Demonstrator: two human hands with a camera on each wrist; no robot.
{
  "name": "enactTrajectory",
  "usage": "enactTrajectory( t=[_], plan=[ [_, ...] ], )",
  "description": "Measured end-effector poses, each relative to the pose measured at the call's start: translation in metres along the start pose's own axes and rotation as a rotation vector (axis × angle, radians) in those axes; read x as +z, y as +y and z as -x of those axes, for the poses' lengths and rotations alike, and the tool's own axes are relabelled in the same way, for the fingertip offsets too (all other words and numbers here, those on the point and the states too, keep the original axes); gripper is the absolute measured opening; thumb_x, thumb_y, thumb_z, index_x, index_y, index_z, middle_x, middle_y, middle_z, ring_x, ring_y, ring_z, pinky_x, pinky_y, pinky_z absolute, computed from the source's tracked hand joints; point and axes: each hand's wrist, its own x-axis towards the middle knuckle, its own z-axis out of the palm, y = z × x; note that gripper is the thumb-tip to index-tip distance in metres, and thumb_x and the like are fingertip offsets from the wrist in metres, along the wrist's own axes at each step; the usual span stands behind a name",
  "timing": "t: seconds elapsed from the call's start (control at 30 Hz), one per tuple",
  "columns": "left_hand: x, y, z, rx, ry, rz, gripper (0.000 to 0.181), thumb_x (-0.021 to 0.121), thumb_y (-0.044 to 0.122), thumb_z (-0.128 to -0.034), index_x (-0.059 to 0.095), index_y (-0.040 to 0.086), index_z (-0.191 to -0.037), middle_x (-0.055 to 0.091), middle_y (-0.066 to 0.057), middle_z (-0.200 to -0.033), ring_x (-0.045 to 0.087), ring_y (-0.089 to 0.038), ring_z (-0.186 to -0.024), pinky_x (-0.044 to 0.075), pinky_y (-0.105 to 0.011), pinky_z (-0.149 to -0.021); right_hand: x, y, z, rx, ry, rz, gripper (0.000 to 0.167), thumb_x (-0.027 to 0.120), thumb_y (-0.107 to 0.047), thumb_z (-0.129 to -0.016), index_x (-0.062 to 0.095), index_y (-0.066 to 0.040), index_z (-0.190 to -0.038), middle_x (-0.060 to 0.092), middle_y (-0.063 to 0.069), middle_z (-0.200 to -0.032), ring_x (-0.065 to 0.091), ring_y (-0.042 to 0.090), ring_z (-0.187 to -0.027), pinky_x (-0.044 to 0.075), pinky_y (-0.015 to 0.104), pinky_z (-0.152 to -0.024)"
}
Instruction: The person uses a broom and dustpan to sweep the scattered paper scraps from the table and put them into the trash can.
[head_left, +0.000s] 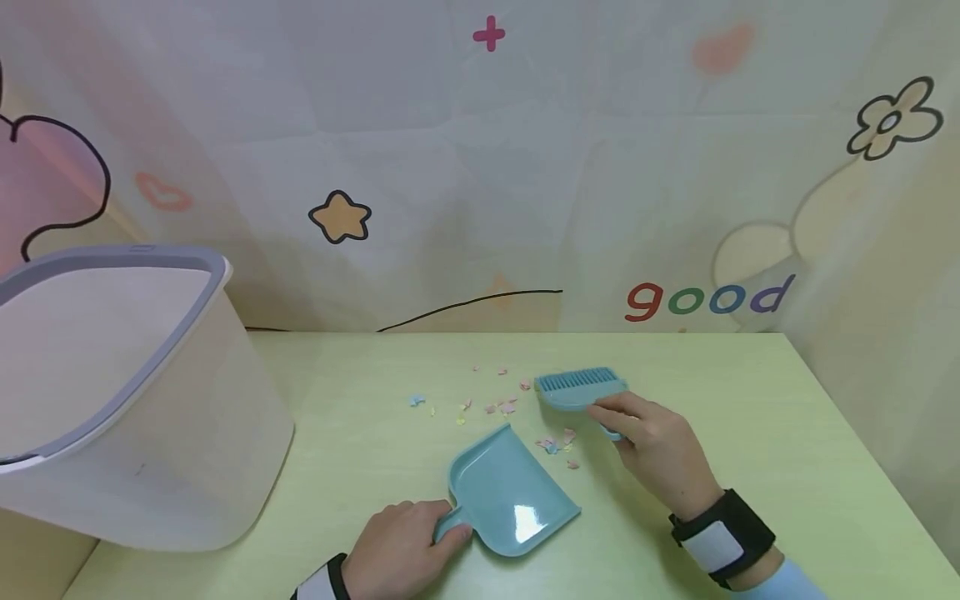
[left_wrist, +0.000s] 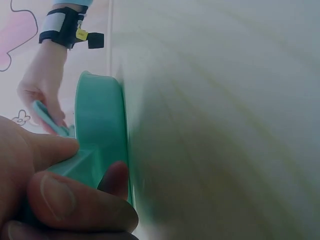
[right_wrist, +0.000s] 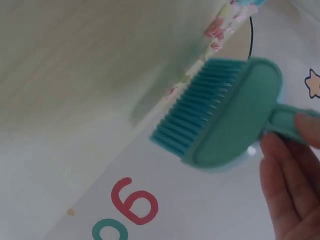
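My left hand (head_left: pixel 401 546) grips the short handle of a blue dustpan (head_left: pixel 510 492), which lies on the table with its straight edge facing right. The left wrist view shows the dustpan (left_wrist: pixel 100 115) from behind, its base near the tabletop. In my right hand (head_left: pixel 663 450) is a small blue hand brush (head_left: pixel 579 389), held by its handle between thumb and fingers. Its bristles (right_wrist: pixel 200 105) point away from me, and the brush appears lifted off the table. Between and beyond the two tools lie scattered paper scraps (head_left: pixel 506 407) in pink, yellow and blue, with a small cluster (head_left: pixel 552 447) near the dustpan's edge.
A large white bin (head_left: pixel 187 433) with a grey-blue rim stands at the left of the table. Behind the pale green tabletop (head_left: pixel 750 467) hangs a printed cloth backdrop (head_left: pixel 450 150) with a star, a flower and the word "good".
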Motion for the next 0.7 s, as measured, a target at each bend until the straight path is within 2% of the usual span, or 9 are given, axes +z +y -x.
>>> enactTrajectory(
  t=[0.1,0.27,0.4,0.5,0.57,0.7],
  plan=[
    [0.000,0.000,0.000,-0.001,-0.006,-0.005,0.044,0.059,0.052,-0.0996,0.046,0.023,-0.068,0.032,0.011,-0.059,0.037,-0.005,-0.052,0.027,-0.026,-0.050,-0.005,0.000,-0.001,-0.012,-0.084,-0.007,0.050,0.087,0.017,-0.063,0.082,-0.010,-0.105,0.076,0.003,-0.102,0.076,0.021,-0.089,0.062,0.038,-0.075],
    [-0.002,0.000,0.000,-0.010,-0.019,-0.003,0.045,0.059,0.053,-0.0997,0.047,0.023,-0.069,0.033,0.011,-0.059,0.038,-0.006,-0.052,0.027,-0.026,-0.050,-0.036,0.005,-0.006,-0.019,-0.213,-0.112,0.051,0.089,0.016,-0.063,0.083,-0.016,-0.102,0.075,-0.007,-0.104,0.074,0.014,-0.093,0.062,0.034,-0.077],
    [-0.002,0.000,0.000,-0.018,-0.026,0.005,0.045,0.059,0.053,-0.0996,0.047,0.023,-0.068,0.033,0.010,-0.059,0.038,-0.006,-0.052,0.027,-0.026,-0.050,-0.056,0.012,-0.009,-0.045,-0.240,-0.212,0.054,0.089,0.015,-0.062,0.083,-0.020,-0.102,0.074,-0.014,-0.103,0.070,0.007,-0.091,0.057,0.018,-0.079],
    [-0.001,0.000,0.000,-0.020,-0.026,0.006,0.046,0.059,0.053,-0.0997,0.047,0.023,-0.068,0.033,0.010,-0.059,0.038,-0.006,-0.052,0.026,-0.026,-0.051,-0.062,0.017,-0.010,-0.049,-0.190,-0.256,0.050,0.088,0.012,-0.066,0.082,-0.020,-0.104,0.074,-0.015,-0.098,0.067,0.001,-0.085,0.050,0.008,-0.077],
    [-0.001,0.000,0.000,-0.019,-0.025,0.005,0.046,0.059,0.053,-0.0998,0.046,0.023,-0.068,0.032,0.010,-0.059,0.037,-0.006,-0.052,0.026,-0.026,-0.050,-0.062,0.016,-0.011,-0.027,-0.116,-0.248,0.046,0.087,0.009,-0.069,0.081,-0.018,-0.105,0.073,-0.014,-0.093,0.064,-0.001,-0.079,0.047,0.007,-0.071],
    [0.000,0.001,0.000,-0.014,-0.018,0.006,0.046,0.059,0.052,-0.0998,0.046,0.022,-0.068,0.032,0.011,-0.059,0.037,-0.006,-0.051,0.026,-0.026,-0.050,-0.057,0.007,-0.012,0.064,0.065,-0.136,0.035,0.086,0.005,-0.073,0.079,-0.011,-0.103,0.074,-0.008,-0.083,0.064,0.002,-0.067,0.046,0.012,-0.058]
  ],
)
